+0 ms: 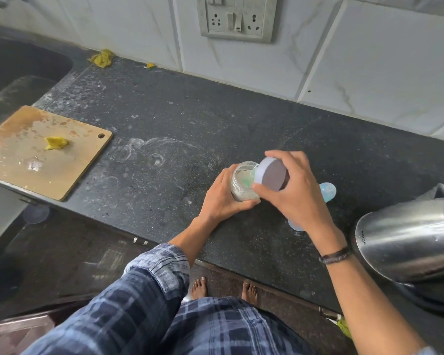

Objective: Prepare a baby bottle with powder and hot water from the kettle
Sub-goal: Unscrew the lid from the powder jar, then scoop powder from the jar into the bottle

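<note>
The left hand [222, 198] gripped an open powder jar [242, 184] standing on the dark bench [164, 175]. The right hand [295, 190] clasped the jar's lid [272, 174], tilted just above its mouth. A pale blue baby bottle [327, 191] lay behind the right hand; the steel kettle [405, 239] stood further right.

Open powder jar [242, 185], tilted, gripped.

Mid-frame on the dark counter [241, 119]: left hand [222, 198] wraps an open powder jar [242, 187], right hand [296, 190] holds its lid [272, 174] tilted over the mouth, baby bottle [327, 191] just behind, steel kettle [405, 239] far right, cutting board [36, 152] far left.
</note>
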{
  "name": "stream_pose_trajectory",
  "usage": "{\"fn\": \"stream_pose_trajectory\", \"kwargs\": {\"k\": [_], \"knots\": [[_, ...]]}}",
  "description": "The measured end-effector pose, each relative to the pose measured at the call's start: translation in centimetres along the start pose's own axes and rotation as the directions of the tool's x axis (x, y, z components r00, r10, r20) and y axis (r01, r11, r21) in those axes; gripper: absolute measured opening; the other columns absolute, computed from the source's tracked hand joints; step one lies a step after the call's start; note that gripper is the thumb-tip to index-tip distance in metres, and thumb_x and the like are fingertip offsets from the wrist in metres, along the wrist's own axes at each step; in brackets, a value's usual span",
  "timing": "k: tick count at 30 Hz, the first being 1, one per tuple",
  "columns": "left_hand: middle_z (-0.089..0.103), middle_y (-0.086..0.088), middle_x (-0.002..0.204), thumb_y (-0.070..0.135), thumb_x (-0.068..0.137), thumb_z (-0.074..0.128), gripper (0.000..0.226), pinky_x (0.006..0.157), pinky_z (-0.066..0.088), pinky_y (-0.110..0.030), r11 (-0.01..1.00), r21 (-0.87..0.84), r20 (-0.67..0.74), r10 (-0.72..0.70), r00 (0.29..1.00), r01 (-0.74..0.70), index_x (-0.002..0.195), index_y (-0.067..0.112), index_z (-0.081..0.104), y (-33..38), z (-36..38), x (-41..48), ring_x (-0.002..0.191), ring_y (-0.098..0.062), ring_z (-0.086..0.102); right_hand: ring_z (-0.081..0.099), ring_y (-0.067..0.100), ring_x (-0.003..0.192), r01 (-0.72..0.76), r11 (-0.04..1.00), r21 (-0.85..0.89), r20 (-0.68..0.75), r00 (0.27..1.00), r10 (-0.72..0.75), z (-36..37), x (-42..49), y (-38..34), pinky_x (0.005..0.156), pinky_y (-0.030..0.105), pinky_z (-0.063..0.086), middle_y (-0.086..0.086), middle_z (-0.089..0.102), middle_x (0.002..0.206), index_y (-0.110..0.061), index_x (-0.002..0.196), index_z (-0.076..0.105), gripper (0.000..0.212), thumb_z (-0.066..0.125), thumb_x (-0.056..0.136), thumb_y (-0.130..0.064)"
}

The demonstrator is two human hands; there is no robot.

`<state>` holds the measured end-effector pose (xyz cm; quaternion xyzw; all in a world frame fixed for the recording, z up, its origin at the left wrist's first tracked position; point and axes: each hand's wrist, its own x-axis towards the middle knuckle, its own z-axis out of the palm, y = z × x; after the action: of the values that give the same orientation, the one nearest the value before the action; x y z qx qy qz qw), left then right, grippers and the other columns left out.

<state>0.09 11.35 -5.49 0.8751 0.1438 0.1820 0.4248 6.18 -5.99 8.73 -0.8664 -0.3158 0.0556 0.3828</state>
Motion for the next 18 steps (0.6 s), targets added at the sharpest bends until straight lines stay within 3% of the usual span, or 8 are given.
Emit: {"fn": "stream_pose_trajectory", "kwargs": {"k": [5,13,16,18], "knots": [[0.049,0.029,0.125,0.069,0.062,0.085,0.090,0.095,0.036,-0.010,1.000,0.000,-0.008,0.011,1.000,-0.011,0.136,0.052,0.038,-0.2,0.1,0.1,0.121,0.008,0.049,0.046,0.002,0.124,0.134,0.991,0.016,-0.092,0.987,-0.132,1.9,-6.5,2.3,0.100,0.003,0.036,0.002,0.047,0.130,-0.014,0.128,0.057,0.065,0.089,0.075,-0.030],[0.047,0.030,0.133,0.064,0.062,0.087,0.092,0.100,0.035,-0.008,0.999,-0.017,-0.024,0.027,0.999,-0.028,0.139,0.050,0.040,-0.4,0.4,0.2,0.127,0.001,0.049,0.039,-0.006,0.134,0.114,0.991,0.077,-0.016,0.993,-0.113,6.6,-11.9,5.8,0.108,0.008,0.037,0.003,0.047,0.138,-0.018,0.121,0.048,0.060,0.086,0.078,-0.033],[0.046,0.034,0.134,0.064,0.063,0.086,0.091,0.099,0.032,-0.004,0.999,-0.025,-0.028,0.044,0.999,-0.044,0.139,0.053,0.038,-0.3,0.3,0.2,0.127,0.002,0.048,0.051,0.012,0.131,0.124,0.989,0.078,-0.032,0.992,-0.122,7.7,-12.1,6.5,0.111,0.021,0.041,0.005,0.052,0.138,-0.013,0.117,0.052,0.056,0.089,0.078,-0.029],[0.046,0.033,0.134,0.066,0.063,0.085,0.090,0.099,0.032,-0.004,0.999,-0.023,-0.027,0.043,0.999,-0.044,0.139,0.053,0.039,-0.4,0.3,0.2,0.128,0.001,0.048,0.054,0.019,0.130,0.108,0.992,0.068,-0.040,0.994,-0.106,8.0,-12.1,7.0,0.112,0.021,0.039,0.007,0.055,0.139,-0.013,0.114,0.053,0.054,0.090,0.078,-0.028]]}}
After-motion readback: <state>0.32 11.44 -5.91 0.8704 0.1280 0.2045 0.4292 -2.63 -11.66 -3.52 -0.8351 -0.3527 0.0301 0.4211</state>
